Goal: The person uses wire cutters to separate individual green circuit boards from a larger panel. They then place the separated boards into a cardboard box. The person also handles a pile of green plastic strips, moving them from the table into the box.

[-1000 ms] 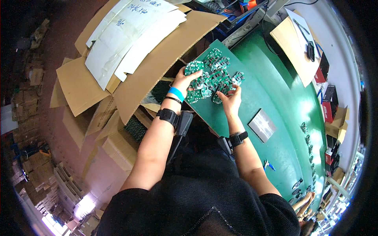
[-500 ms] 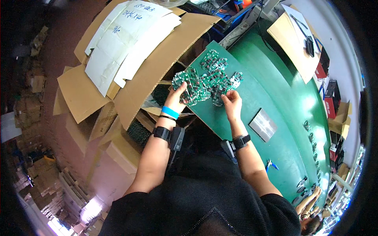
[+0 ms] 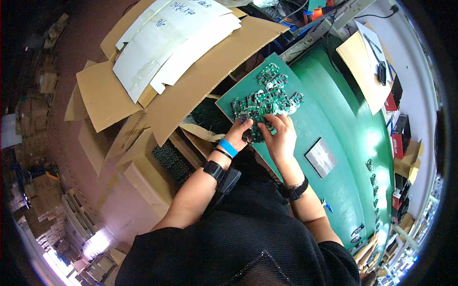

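At the near edge of a loose pile of green circuit boards (image 3: 274,97), my two hands are close together. My left hand (image 3: 235,135) grips a circuit board (image 3: 256,129) by its left side, thumb on top. My right hand (image 3: 282,139) has its thumb and forefinger closed on the same board's right side. Fingers and neighbouring boards hide part of it, and I cannot tell whether more boards lie under it. The pile rests on a green board-like surface (image 3: 227,100) at the table's left edge.
A flat metal block (image 3: 321,157) lies right of my right hand, with blue pliers (image 3: 327,206) nearer me. Small boards (image 3: 372,179) line the green table's far right, near a co-worker's hands (image 3: 366,252). At left stand open cardboard boxes (image 3: 191,102), one containing circuit boards (image 3: 172,163).
My left hand has come right and nearer me, away from the boards it held at the pile's left. My right hand has closed in beside it. The whole view has shifted slightly.
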Demonstrator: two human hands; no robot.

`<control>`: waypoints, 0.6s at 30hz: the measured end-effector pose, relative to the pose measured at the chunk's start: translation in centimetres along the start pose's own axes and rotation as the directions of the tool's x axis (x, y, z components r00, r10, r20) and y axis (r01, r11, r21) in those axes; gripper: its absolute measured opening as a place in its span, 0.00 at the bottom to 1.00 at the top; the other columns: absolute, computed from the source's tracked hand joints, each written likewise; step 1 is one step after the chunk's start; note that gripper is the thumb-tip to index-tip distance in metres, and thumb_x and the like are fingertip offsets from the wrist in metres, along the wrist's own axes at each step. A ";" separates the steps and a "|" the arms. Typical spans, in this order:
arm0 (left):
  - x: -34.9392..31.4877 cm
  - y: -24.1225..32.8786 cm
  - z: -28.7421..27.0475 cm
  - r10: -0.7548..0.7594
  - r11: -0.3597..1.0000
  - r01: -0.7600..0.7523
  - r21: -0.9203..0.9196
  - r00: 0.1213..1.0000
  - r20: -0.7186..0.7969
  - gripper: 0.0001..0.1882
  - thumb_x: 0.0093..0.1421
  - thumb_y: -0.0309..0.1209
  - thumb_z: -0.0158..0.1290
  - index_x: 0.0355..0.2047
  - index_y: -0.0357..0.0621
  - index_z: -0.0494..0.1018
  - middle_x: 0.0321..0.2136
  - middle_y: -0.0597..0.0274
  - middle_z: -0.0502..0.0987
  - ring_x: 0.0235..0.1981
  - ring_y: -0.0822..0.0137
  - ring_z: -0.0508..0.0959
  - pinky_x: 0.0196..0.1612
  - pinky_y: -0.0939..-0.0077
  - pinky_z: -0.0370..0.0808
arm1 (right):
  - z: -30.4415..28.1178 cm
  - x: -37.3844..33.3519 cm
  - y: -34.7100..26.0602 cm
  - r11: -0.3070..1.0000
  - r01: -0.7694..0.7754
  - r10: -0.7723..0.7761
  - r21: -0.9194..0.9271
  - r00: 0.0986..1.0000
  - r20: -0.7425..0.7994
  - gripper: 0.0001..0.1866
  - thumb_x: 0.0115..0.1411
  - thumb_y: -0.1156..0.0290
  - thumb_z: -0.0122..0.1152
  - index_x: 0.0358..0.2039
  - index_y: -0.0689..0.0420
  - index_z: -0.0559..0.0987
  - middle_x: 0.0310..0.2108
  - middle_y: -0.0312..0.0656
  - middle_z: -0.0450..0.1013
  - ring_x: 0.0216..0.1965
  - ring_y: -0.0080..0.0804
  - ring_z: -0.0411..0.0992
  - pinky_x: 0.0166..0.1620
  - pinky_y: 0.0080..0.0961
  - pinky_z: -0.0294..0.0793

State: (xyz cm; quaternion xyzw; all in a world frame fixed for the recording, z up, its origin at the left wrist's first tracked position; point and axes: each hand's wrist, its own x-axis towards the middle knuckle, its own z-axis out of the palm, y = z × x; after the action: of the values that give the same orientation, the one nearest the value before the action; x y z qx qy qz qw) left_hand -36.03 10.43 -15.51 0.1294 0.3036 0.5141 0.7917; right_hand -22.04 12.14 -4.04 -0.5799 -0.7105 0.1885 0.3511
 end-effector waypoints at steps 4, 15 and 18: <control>-4.4 2.2 -1.9 -0.061 0.977 0.067 -0.204 0.997 0.035 0.25 0.58 0.34 0.56 0.55 0.46 0.64 0.47 0.61 0.74 0.47 0.64 0.76 0.52 0.62 0.73 | -1.2 -1.0 -3.5 0.969 -0.127 0.073 0.211 0.967 0.243 0.12 0.47 0.82 0.62 0.34 0.59 0.78 0.32 0.42 0.69 0.30 0.36 0.71 0.34 0.26 0.71; -32.0 3.7 -20.2 0.267 0.956 -0.290 0.040 0.806 -0.528 0.22 0.61 0.33 0.49 0.55 0.42 0.64 0.51 0.56 0.71 0.52 0.61 0.72 0.56 0.64 0.69 | 14.5 -5.7 -18.0 0.769 -0.199 -0.530 0.607 0.332 0.780 0.22 0.54 0.79 0.58 0.51 0.59 0.71 0.33 0.38 0.71 0.33 0.25 0.70 0.37 0.19 0.69; -38.8 8.7 -17.2 0.472 0.779 -0.611 -0.141 0.719 -0.510 0.29 0.58 0.44 0.53 0.56 0.43 0.63 0.53 0.56 0.70 0.52 0.57 0.72 0.56 0.58 0.69 | 23.3 -7.0 -22.6 0.650 -0.589 -0.320 0.480 0.362 0.876 0.35 0.59 0.62 0.61 0.61 0.64 0.57 0.33 0.38 0.71 0.31 0.22 0.69 0.32 0.19 0.69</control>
State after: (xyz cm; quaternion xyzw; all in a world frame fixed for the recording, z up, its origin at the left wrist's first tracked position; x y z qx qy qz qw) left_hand -64.11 -22.20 -10.93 -0.0298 0.3433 0.7802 0.5220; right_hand -53.82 2.93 -6.58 -0.2345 -0.5742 0.7808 0.0748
